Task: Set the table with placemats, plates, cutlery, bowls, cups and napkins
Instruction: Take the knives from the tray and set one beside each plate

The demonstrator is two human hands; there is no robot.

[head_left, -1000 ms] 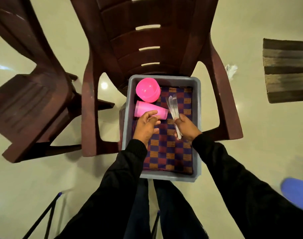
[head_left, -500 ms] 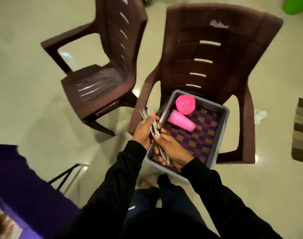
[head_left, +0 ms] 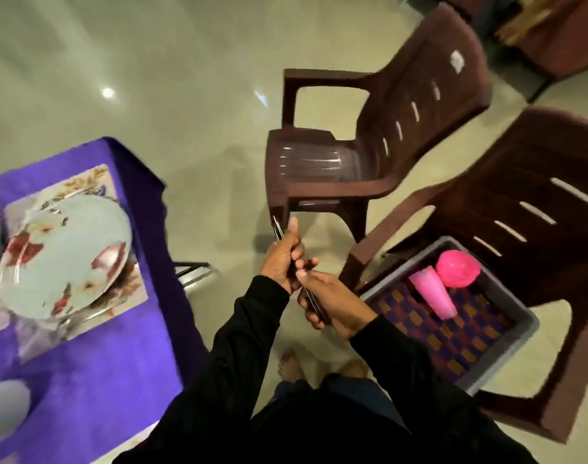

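Both hands have come away from the grey tub (head_left: pixel 506 333) since a moment ago, carrying the cutlery (head_left: pixel 279 229) with them, and the view has swung round so the table (head_left: pixel 95 346) with its purple cloth now shows off to the left of the fingers. The left hand (head_left: pixel 280 262) has its fingers (head_left: pixel 297 254) curled round the upper part of the bundle, thumb pointing up, metal tips poking out just above it. The right hand (head_left: pixel 332 306) grips the lower end of the same bundle, fingers wrapped under it, the two hands touching. They hold it over the floor (head_left: pixel 185 78), between the table and the tub.

To the right of the fingers, the tub sits on a brown plastic chair (head_left: pixel 537 195), with a checked cloth (head_left: pixel 453 333) lining its bottom. A pink cup (head_left: pixel 434 296) lies on its side on that cloth, its base end touching a pink bowl (head_left: pixel 458 267) turned upside down. A second brown chair (head_left: pixel 369 155) stands beyond the fingers.

Left of the fingers, a flowered plate (head_left: pixel 61 256) rests on a placemat (head_left: pixel 125 289) on the table; the motion blur hides the finer detail there.
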